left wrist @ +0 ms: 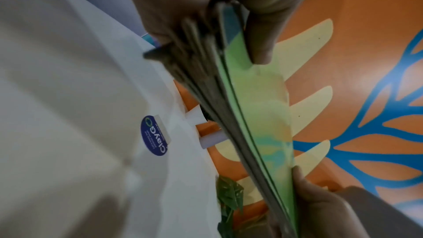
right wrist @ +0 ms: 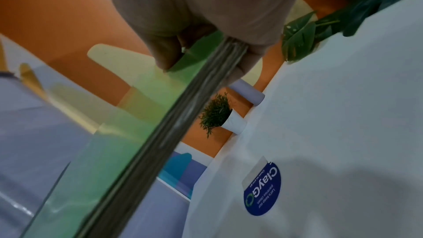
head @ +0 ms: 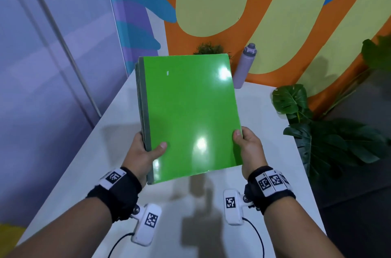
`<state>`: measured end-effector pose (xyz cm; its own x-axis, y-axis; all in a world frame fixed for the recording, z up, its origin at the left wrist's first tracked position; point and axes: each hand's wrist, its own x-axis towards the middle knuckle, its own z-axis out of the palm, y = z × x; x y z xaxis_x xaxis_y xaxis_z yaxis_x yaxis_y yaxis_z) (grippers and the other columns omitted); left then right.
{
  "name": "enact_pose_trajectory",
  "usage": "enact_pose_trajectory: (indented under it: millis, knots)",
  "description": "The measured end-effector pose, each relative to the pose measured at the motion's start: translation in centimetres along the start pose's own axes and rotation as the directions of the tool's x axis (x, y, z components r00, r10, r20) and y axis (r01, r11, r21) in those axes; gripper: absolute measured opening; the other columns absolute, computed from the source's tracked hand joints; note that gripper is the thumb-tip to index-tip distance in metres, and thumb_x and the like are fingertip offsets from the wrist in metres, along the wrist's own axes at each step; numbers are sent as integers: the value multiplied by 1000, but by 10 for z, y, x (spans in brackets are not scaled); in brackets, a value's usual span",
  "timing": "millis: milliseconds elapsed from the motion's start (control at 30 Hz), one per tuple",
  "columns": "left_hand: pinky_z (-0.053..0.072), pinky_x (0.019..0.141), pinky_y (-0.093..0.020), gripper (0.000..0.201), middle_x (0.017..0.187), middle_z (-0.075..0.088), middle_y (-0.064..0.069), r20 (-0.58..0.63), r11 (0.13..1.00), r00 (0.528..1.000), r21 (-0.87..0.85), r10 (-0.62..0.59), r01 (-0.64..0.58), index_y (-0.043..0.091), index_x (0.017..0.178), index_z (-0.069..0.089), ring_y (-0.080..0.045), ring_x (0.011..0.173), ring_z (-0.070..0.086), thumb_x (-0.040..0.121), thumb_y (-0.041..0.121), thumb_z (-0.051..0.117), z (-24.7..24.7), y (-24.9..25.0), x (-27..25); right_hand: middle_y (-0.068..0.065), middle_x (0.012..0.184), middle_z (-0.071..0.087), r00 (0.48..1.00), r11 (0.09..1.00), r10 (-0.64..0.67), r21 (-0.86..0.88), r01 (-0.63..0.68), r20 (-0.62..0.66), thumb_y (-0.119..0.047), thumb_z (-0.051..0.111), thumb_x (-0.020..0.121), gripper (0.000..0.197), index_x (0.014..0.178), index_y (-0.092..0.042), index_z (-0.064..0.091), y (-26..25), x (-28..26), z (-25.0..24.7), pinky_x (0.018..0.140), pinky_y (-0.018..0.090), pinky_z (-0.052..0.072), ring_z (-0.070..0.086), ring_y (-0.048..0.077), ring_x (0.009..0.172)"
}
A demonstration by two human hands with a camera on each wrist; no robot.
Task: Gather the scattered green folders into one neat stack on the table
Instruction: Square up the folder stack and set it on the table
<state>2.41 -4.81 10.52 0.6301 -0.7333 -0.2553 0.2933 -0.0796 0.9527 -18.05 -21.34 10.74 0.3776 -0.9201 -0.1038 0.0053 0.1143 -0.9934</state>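
Head view: the white counter (head: 118,109) lies under you, with the stack of green folders (head: 188,114) held clear above it at its centre, not yet set down. A purple bottle (head: 245,65) stands at one o'clock beyond the stack. Your left hand (head: 143,152) pinches the near left corner, thumb on top; your right hand (head: 249,147) pinches the near right edge likewise. Risk: glossy covers may slide and fan out if either grip slackens or the stack tilts.
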Motion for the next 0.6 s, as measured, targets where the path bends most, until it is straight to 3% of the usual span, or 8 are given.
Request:
enact_pose_trajectory:
  millis: [100, 167, 233, 300, 433, 467, 533, 600]
  knots:
    - [53, 88, -49, 36, 112, 67, -11, -3, 999, 999, -8, 51, -51, 22, 106, 51, -32, 102, 65, 80, 4, 68, 4, 15, 4, 10, 106, 70, 999, 980, 51, 194, -51, 6, -17, 50, 95, 22, 109, -8, 63, 4, -1, -2, 81, 41, 53, 66, 22, 93]
    - [54, 85, -53, 32, 111, 67, -13, -18, 998, 998, -32, 60, -61, 23, 101, 52, -35, 100, 66, 81, 4, 68, 5, 20, 11, 15, 115, 67, 996, 895, 82, 437, -89, 35, -19, 50, 93, 32, 120, -4, 58, 8, -7, -2, 85, 44, 52, 65, 28, 99]
    - [54, 83, -58, 30, 111, 66, -16, -49, 997, 998, -55, 48, -51, 21, 99, 52, -38, 100, 66, 80, 8, 71, 6, 22, 18, 19, 116, 63, 988, 792, 129, 590, -155, 87, -21, 57, 86, 40, 120, -1, 54, 15, -13, 4, 82, 42, 55, 64, 31, 96]
    - [54, 83, -59, 35, 113, 66, -19, -72, 998, 997, -58, 17, -22, 17, 102, 51, -39, 100, 66, 77, 15, 75, 7, 18, 26, 20, 107, 64, 969, 741, 178, 624, -248, 173, -18, 63, 81, 35, 112, -6, 55, 22, -18, 13, 75, 41, 57, 64, 32, 88]
    - [55, 81, -58, 58, 114, 66, -18, -96, 996, 992, -38, -83, 79, 9, 116, 50, -38, 101, 67, 70, 28, 79, 9, 0, 32, 21, 100, 70, 904, 696, 281, 580, -424, 324, -14, 57, 84, 32, 115, -10, 56, 33, -26, 30, 71, 40, 58, 70, 32, 84]
    - [54, 84, -57, 64, 116, 65, -17, -72, 993, 991, -18, -117, 116, 10, 118, 49, -38, 105, 65, 68, 36, 79, 10, -6, 33, 21, 97, 71, 894, 685, 311, 576, -445, 321, -13, 55, 85, 29, 114, -9, 55, 36, -26, 30, 68, 39, 59, 71, 32, 82]
    - [52, 90, -52, 59, 118, 60, -10, 16, 981, 983, 77, -181, 179, 12, 121, 46, -33, 110, 59, 78, 46, 68, 12, -15, 32, 19, 89, 72, 891, 661, 368, 599, -452, 266, -9, 52, 88, 22, 110, -7, 57, 46, -23, 27, 63, 36, 60, 72, 29, 76]
    - [48, 93, -45, 51, 114, 55, -3, 90, 957, 971, 213, -221, 198, 17, 125, 43, -25, 109, 54, 87, 51, 53, 11, -23, 32, 18, 87, 73, 889, 631, 415, 643, -434, 193, -9, 54, 85, 33, 117, -4, 55, 57, -18, 21, 60, 34, 60, 72, 28, 74]
